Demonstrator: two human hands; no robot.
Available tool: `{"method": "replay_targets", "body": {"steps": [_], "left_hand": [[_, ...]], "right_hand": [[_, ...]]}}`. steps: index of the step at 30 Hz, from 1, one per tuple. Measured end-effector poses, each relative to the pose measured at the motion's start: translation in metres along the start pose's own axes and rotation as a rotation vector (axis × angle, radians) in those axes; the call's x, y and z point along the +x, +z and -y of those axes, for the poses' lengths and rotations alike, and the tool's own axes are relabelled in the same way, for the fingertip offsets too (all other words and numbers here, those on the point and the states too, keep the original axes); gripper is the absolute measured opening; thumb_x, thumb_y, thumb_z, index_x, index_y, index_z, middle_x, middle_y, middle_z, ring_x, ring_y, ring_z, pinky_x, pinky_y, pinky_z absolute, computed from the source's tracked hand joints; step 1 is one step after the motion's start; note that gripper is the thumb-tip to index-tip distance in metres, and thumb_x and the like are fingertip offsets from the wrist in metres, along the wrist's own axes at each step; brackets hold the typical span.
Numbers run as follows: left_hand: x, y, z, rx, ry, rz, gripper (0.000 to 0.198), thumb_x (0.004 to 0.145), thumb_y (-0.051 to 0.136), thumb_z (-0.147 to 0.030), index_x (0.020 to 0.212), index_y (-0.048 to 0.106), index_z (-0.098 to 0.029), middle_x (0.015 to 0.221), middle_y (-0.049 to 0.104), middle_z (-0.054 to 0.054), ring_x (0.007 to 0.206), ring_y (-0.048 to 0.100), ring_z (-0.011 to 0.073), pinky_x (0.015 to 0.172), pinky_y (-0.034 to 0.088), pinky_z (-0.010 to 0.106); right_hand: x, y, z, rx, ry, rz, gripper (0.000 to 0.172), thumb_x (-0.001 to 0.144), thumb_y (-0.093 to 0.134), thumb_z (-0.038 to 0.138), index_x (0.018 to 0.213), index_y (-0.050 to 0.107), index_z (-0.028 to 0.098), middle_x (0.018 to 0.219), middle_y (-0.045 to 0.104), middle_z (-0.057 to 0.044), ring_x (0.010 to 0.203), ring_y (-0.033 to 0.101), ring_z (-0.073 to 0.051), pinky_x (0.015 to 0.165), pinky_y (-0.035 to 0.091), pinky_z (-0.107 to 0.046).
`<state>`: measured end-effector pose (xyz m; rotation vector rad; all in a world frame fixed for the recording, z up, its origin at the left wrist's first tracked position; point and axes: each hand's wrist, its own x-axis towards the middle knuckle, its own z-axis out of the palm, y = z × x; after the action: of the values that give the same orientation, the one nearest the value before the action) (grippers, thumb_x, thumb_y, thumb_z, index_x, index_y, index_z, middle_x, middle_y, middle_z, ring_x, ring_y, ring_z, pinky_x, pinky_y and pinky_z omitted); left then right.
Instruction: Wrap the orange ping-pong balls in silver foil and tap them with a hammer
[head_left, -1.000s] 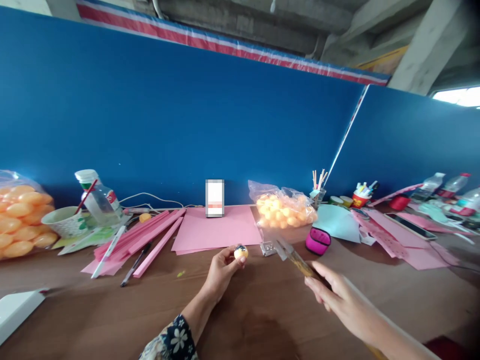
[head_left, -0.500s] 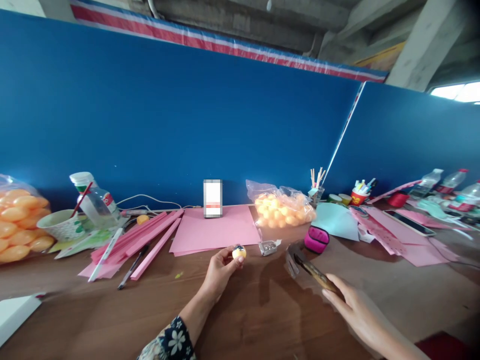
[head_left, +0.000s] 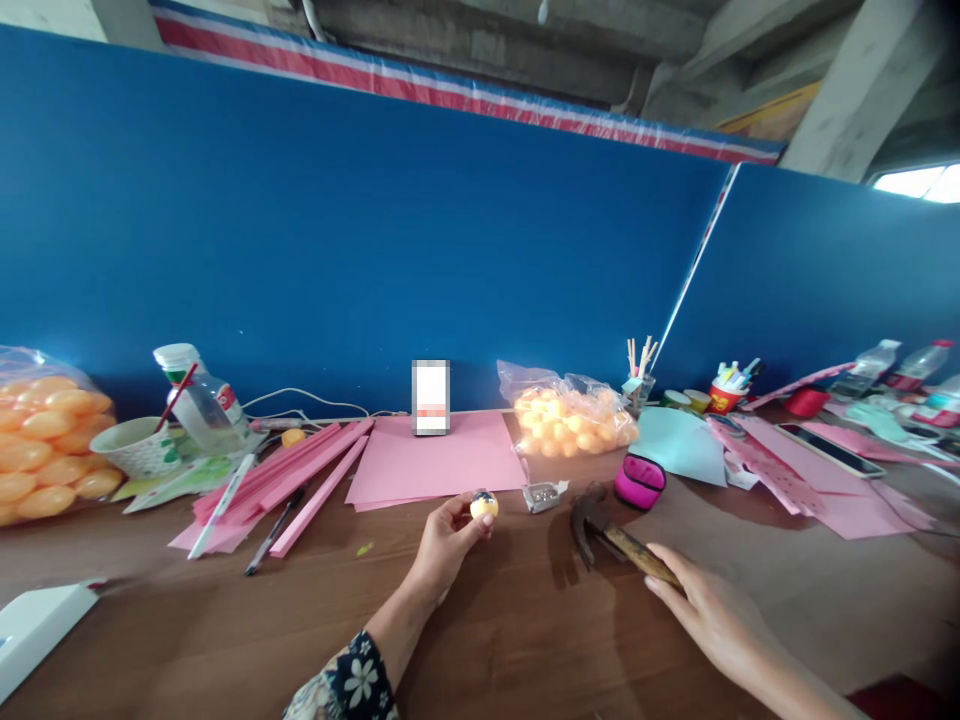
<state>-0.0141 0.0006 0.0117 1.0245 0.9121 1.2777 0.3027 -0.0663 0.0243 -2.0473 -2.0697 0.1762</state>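
Between the fingertips and thumb of my left hand (head_left: 448, 540) is a small pale-yellow ball (head_left: 484, 508) with a dark, shiny patch on top. My right hand (head_left: 694, 600) is wrapped round the wooden handle of a claw hammer (head_left: 637, 552). The hammer's metal head points away from me, to the right of the ball and apart from it. Just beyond, a small clear packet (head_left: 544, 497) with metallic bits in it lies on the brown table (head_left: 525, 630). Near the hammer head sits a magenta zipped pouch (head_left: 640, 482).
Pink paper sheets (head_left: 435, 460) lie ahead, with folded pink strips (head_left: 292, 470) to the left. Bags of orange balls stand at back centre (head_left: 574, 422) and far left (head_left: 45, 440). A patterned cup (head_left: 135, 447) and a plastic bottle (head_left: 206, 410) are at left. A blue partition (head_left: 360, 240) rises behind.
The whole view has shifted slightly, so everything appears a little further right. My left hand still holds the ball, and the hammer stays in my right hand with its head slightly turned.
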Motion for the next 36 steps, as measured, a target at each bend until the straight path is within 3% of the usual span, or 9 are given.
{"method": "replay_targets", "body": {"steps": [13,19,30,36], "left_hand": [[0.0,-0.002,0.003,0.006,0.004,0.005,0.039,0.063,0.071,-0.03,0.096,0.065,-0.01,0.074,0.06,0.005,0.062,0.051,0.0091,0.062,0.045,0.023],[0.001,-0.002,0.005,-0.005,-0.001,0.007,0.042,0.063,0.071,-0.029,0.099,0.063,-0.01,0.073,0.06,0.005,0.062,0.051,0.0091,0.062,0.045,0.022],[0.001,-0.002,0.004,-0.019,-0.018,-0.014,0.046,0.062,0.072,-0.029,0.103,0.061,-0.01,0.069,0.061,0.003,0.062,0.052,0.0098,0.063,0.045,0.024],[0.0,-0.002,0.004,-0.041,-0.005,0.002,0.044,0.062,0.072,-0.03,0.101,0.062,-0.011,0.07,0.06,0.003,0.062,0.052,0.0103,0.062,0.044,0.024]], "right_hand": [[0.013,0.011,-0.012,-0.094,-0.071,-0.083,0.039,0.084,0.038,0.042,0.112,0.054,0.022,0.113,0.06,-0.01,0.094,0.06,-0.026,0.076,0.048,-0.038],[0.019,0.005,-0.012,-0.127,-0.169,-0.108,0.033,0.084,0.039,0.042,0.107,0.056,0.026,0.104,0.059,-0.007,0.09,0.058,-0.023,0.073,0.048,-0.034],[0.035,0.004,-0.022,-0.176,-0.144,-0.048,0.034,0.083,0.038,0.034,0.111,0.055,0.023,0.105,0.055,-0.007,0.09,0.055,-0.023,0.078,0.045,-0.036],[0.038,0.011,-0.033,-0.193,-0.147,-0.101,0.034,0.082,0.038,0.029,0.111,0.056,0.024,0.106,0.056,-0.007,0.091,0.056,-0.023,0.077,0.046,-0.034]]}}
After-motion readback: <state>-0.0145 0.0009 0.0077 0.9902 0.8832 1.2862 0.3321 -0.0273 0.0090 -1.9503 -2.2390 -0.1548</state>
